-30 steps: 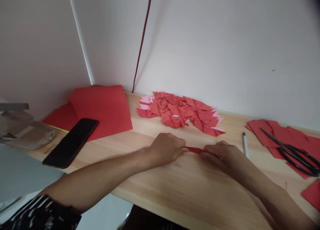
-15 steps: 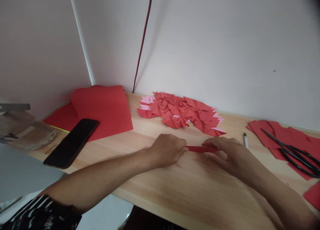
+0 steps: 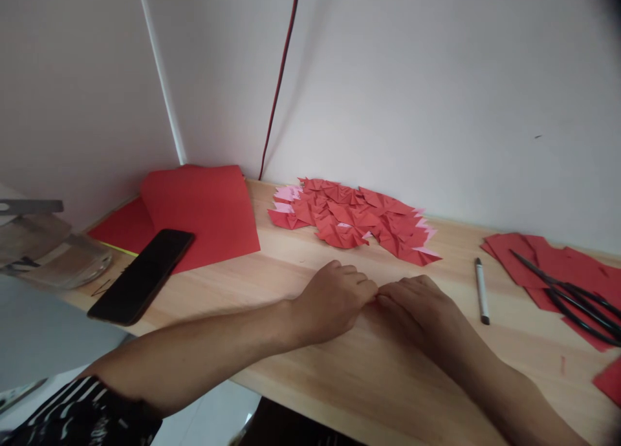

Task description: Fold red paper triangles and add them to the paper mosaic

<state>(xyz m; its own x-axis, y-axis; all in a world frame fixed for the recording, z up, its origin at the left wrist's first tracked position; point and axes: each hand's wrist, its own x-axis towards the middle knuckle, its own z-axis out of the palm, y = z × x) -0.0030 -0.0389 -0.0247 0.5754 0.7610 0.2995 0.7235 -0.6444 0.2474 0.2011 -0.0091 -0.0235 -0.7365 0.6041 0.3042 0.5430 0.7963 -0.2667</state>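
My left hand (image 3: 334, 302) is closed, its thumb and fingertips pinched together over the middle of the wooden desk (image 3: 388, 388). Right against it, my right hand (image 3: 421, 309) is closed too, with fingertips meeting those of the left. Between them is a narrow folded strip of red paper, seen a moment earlier and now almost wholly covered by the fingers. Behind the hands lie rows of folded red paper pieces (image 3: 349, 213) with some pink points at both ends. A grey-white marker (image 3: 482, 291) lies to the right of my right hand.
Black scissors (image 3: 577, 300) rest on cut red paper (image 3: 528, 258) at the right. Large red sheets (image 3: 208, 207) lie at the left, a black phone (image 3: 143, 278) partly on them. A clear container (image 3: 63, 258) stands far left. A dark red cable (image 3: 281, 77) runs down the wall.
My right hand has moved left along the folded red paper until its fingers meet the left hand's, closing over the strip. More of the marker shows now.
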